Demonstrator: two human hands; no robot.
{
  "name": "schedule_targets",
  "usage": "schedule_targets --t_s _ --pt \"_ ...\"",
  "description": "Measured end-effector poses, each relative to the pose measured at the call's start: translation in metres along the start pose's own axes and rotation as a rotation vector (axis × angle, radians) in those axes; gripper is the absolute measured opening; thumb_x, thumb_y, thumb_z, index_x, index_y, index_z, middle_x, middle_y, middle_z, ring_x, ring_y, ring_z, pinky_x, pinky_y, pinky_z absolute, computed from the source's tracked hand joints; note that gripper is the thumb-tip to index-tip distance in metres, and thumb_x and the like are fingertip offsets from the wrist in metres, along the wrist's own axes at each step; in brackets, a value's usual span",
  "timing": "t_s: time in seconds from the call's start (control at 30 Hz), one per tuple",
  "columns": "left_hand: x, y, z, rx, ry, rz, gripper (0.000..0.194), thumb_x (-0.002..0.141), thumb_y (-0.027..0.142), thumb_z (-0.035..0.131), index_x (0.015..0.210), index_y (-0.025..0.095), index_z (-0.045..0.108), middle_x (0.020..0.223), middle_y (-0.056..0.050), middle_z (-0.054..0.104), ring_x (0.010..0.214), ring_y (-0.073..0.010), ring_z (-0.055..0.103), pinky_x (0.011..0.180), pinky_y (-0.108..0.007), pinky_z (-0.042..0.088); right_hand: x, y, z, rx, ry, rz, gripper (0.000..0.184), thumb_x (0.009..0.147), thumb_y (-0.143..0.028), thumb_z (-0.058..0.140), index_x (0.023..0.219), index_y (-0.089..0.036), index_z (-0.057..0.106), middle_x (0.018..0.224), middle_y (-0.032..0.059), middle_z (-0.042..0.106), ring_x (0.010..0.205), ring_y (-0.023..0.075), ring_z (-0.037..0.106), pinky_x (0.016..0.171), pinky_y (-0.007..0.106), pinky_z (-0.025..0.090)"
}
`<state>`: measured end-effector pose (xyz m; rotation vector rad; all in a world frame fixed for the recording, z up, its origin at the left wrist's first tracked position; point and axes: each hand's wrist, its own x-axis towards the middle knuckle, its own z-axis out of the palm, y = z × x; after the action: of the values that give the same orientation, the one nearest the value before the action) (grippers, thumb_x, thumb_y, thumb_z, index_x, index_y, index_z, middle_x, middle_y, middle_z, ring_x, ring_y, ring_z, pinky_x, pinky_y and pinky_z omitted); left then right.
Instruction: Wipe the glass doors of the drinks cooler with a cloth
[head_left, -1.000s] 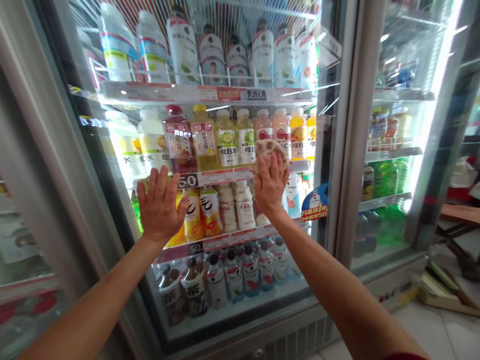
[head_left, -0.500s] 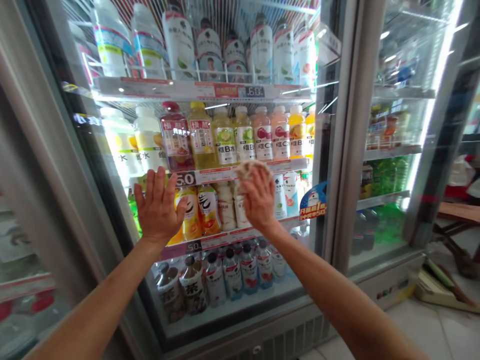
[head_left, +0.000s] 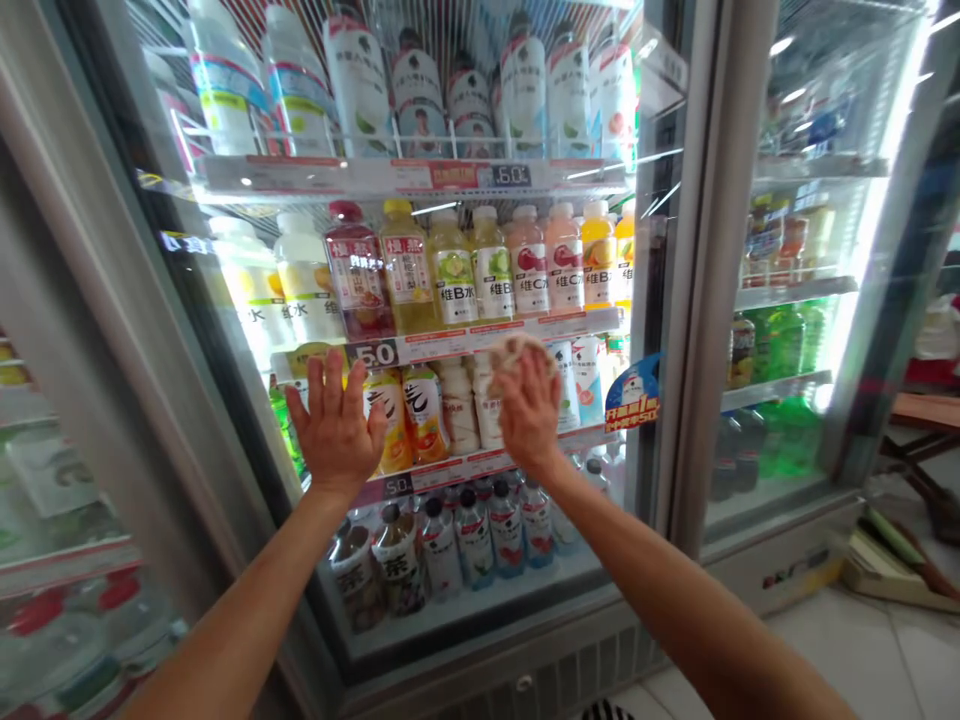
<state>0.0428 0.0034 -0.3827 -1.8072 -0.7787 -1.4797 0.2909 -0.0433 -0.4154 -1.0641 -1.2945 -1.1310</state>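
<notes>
My left hand (head_left: pixel 337 430) lies flat against the glass door (head_left: pixel 480 625) of a drinks fridge, fingers spread and nothing in it. Level with it on the right, my right hand (head_left: pixel 531 405) presses a pale, crumpled cloth (head_left: pixel 517 350) to the same glass. Most of the cloth is covered by the palm and fingers; its upper edge shows above the fingertips. Behind the glass, bottled drinks stand in rows, among them an orange-labelled bottle (head_left: pixel 425 415) between the hands and a red-capped bottle (head_left: pixel 356 270) above my left hand.
A blue and red sticker (head_left: pixel 634 395) is on the glass at the right. Metal door frames (head_left: pixel 720 260) stand on both sides. At the far right a low box (head_left: pixel 892 565) rests on the tiled floor, near a wooden stool (head_left: pixel 926 415).
My right hand with the cloth has moved down and left across the glass, then slightly right again. My left hand stays flat on the door; the view has shifted slightly.
</notes>
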Motion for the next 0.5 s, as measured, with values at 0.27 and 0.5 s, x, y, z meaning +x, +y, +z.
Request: schedule_targets --t_s 0.27,0.5 --pt "-0.034 -0.002 -0.003 0.067 -0.022 0.031 0.066 0.083 0.026 0.047 0.141 0.028 0.017 0.148 -0.005 0.018 0.138 -0.0243 0.013 0.110 -0.052 0.009 -0.051 0.071 -0.025 -0.066 -0.064 0.121 0.048 0.083 -0.018 0.043 0.130 -0.032 0.041 0.147 0.0055 0.027 0.134 0.0255 0.027 0.106 0.058 0.020" --pt "-0.034 -0.001 0.000 0.040 -0.011 0.016 0.066 0.083 0.027 0.047 0.141 0.029 0.018 0.148 -0.005 0.018 0.138 -0.0244 0.013 0.110 -0.052 0.007 -0.064 0.028 -0.016 -0.009 -0.039 0.190 0.053 0.083 -0.018 0.041 0.135 -0.028 0.035 0.150 0.0053 0.017 0.138 0.0259 0.018 0.107 0.057 0.024"
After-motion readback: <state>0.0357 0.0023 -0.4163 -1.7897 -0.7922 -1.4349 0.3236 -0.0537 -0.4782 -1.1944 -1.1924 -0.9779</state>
